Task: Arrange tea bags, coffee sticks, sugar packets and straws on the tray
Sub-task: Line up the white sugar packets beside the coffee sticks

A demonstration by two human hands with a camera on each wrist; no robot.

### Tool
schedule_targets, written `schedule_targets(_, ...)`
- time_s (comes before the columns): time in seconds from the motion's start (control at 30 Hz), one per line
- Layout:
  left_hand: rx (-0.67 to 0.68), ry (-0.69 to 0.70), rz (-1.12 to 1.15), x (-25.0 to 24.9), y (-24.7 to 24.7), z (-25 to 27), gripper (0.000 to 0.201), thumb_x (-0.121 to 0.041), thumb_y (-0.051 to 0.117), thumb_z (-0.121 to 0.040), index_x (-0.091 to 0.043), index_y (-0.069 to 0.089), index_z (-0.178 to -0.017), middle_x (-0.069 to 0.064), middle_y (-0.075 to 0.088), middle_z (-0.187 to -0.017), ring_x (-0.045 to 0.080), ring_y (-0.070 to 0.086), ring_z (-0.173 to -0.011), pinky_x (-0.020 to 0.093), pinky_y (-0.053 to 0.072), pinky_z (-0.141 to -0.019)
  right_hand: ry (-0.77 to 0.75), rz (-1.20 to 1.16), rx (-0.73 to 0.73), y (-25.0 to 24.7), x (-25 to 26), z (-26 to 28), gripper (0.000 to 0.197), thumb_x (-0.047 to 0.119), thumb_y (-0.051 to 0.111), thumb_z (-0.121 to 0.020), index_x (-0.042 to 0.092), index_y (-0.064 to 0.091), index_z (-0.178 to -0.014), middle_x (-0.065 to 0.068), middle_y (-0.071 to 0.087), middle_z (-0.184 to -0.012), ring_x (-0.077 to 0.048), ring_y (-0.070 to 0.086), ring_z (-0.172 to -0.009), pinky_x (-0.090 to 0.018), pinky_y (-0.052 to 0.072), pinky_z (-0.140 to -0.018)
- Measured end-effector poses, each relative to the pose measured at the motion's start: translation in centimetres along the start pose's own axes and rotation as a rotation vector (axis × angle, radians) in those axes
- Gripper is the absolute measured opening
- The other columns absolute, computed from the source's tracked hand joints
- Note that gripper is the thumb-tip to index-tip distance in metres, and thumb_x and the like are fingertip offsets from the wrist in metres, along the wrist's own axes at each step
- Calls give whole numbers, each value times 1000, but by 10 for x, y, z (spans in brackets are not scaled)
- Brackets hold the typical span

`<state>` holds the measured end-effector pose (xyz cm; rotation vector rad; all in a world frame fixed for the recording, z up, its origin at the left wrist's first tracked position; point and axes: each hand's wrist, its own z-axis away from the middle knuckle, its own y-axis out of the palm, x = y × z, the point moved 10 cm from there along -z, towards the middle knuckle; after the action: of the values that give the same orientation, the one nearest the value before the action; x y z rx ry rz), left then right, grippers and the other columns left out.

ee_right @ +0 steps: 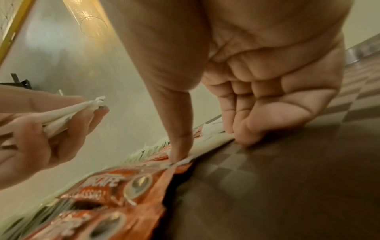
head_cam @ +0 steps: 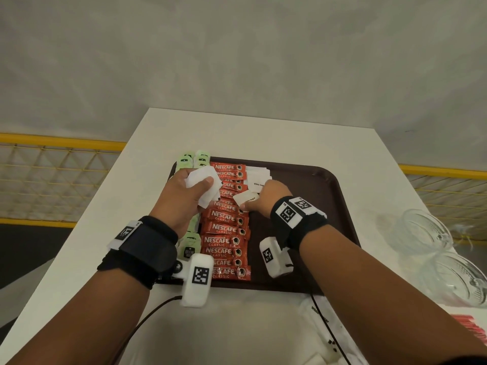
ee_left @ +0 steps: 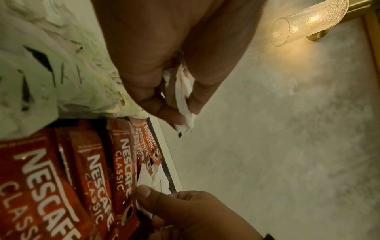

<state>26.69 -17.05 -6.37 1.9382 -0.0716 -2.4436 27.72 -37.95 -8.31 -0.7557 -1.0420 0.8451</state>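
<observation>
Over the brown tray (head_cam: 332,196), your left hand (head_cam: 184,198) held a fanned bunch of white sugar packets (head_cam: 204,184), thumb clamped across the top and fingers curled beneath. Your right hand (head_cam: 263,200) pinched a single sugar packet (head_cam: 245,198) low on the tray, thumb pressing its near end beside the coffee sticks (head_cam: 226,230). Just beyond that hand lay the placed sugar packets (head_cam: 257,176), overlapping in a short column. The red coffee sticks ran in a long overlapping row down the tray, with the green tea bags (head_cam: 192,160) lined along its left edge, partly hidden under your left wrist. Further out on the white worktop (head_cam: 263,133), clear glass bowls (head_cam: 432,248) stood to the right, and red straws (head_cam: 471,327) showed at the near right edge.
</observation>
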Motion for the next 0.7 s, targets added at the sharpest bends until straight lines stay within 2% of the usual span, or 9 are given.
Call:
schedule_targets(0.1, 4, -3, -9, 1, -3, 1, 36, -21, 62, -95, -15, 52, -129, 8, 57, -125, 30, 59, -113, 37, 58, -76, 10, 20, -19, 0, -1, 0, 44, 43, 79, -75, 15, 53, -96, 2, 53, -86, -14, 53, -79, -22, 40, -58)
schedule_targets(0.17, 2, -5, -17, 2, -4, 1, 36, -21, 62, -95, -16, 52, -129, 8, 57, -125, 30, 59, -113, 35, 57, -73, 20, 27, -35, 1, -3, -1, 43, 44, 79, -75, 16, 52, -94, 3, 52, -81, -14, 53, -76, -21, 38, -54)
schedule_targets(0.27, -4, -19, -7, 3, -4, 3, 34, -20, 61, -96, -16, 51, -128, 9, 56, -126, 29, 58, -113, 34, 57, -71, 46, 41, -58, 1, -7, -4, 41, 44, 77, -76, 14, 50, -86, 5, 47, -69, -9, 48, -62, -20, 32, -47)
schedule_targets(0.37, -26, -16, -31, 1, -5, 5, 35, -18, 60, -96, -20, 48, -129, 8, 52, -129, 28, 57, -112, 37, 58, -76, 83, 53, -71, 1, -12, -7, 39, 44, 75, -78, 13, 52, -75, 3, 49, -67, -10, 48, -59, -21, 32, -47)
schedule_targets(0.43, -38, -13, -11, -1, -5, 7, 44, -12, 58, -97, -25, 42, -135, 7, 47, -131, 27, 57, -109, 38, 58, -77, 104, 67, -65, 0, -14, -9, 34, 41, 74, -81, 11, 58, -82, 0, 56, -74, -14, 55, -69, -22, 39, -54)
schedule_targets(0.5, -33, 15, 7, -4, -4, 9, 57, -7, 54, -97, -34, 32, -143, 0, 41, -130, 24, 56, -106, 40, 59, -77, 118, 58, -46, 2, -17, -11, 35, 38, 72, -83, 8, 66, -99, -4, 66, -92, -19, 63, -86, -26, 49, -69)
schedule_targets(0.57, -11, 66, -23, -11, -1, 10, 62, -5, 52, -98, -41, 30, -143, -8, 37, -131, 23, 54, -110, 44, 58, -85, 129, 28, -37, 4, -19, -13, 37, 37, 72, -83, 8, 67, -106, -8, 69, -103, -23, 66, -94, -31, 54, -83)
schedule_targets(0.63, 13, 99, -52, -15, 1, 11, 56, -3, 49, -98, -44, 41, -135, -6, 38, -136, 25, 53, -114, 43, 59, -83, 137, -17, -36, 4, -20, -12, 39, 37, 72, -82, 7, 68, -106, -10, 69, -103, -25, 67, -95, -36, 55, -88)
schedule_targets(0.7, 40, 118, -64, -16, 3, 10, 45, -2, 46, -97, -38, 55, -121, 1, 45, -136, 30, 55, -114, 41, 61, -78, 133, -81, -29, 1, -22, -9, 38, 35, 74, -81, 4, 67, -103, -12, 70, -101, -26, 68, -94, -39, 56, -87)
